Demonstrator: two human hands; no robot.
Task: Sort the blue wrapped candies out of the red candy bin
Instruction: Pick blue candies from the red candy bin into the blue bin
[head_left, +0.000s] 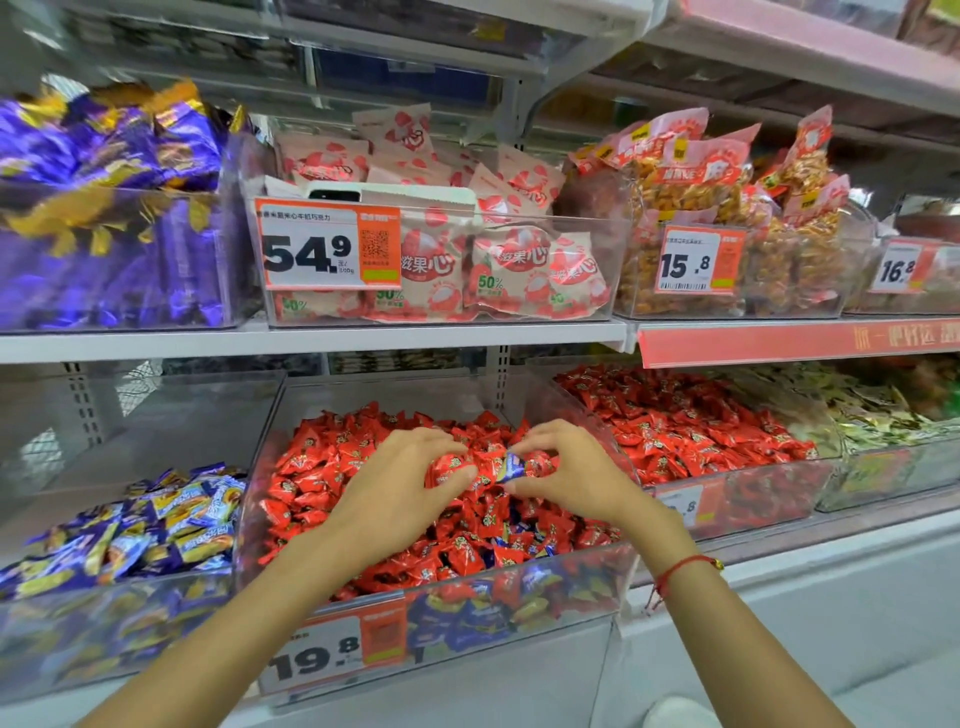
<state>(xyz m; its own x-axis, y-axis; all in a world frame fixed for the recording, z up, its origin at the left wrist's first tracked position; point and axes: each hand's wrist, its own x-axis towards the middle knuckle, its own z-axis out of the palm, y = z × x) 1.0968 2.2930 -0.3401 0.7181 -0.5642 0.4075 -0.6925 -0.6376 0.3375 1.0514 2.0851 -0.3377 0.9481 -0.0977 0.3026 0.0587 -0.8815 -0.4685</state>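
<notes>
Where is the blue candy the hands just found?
In the head view, the blue candy is pinched by the right hand, beside the left hand, over the middle of the red candy bin.

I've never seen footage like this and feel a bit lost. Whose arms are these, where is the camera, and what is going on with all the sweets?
There is no machine here: these are a person's two bare arms, filmed by one wide-angle camera worn on their head, looking forward and down. That is why the shelves curve.

The person stands at a shop shelf of clear bins. Both hands are in the red candy bin, which is priced 19.8 and has some blue wrapped candies mixed in. The right hand pinches one blue wrapped candy between thumb and fingers. The left hand has its fingers curled on a red candy in the pile.

The bin of blue candies sits just to the left, likely where the strays belong. The shelf above holds purple, pink and orange packets.
</notes>
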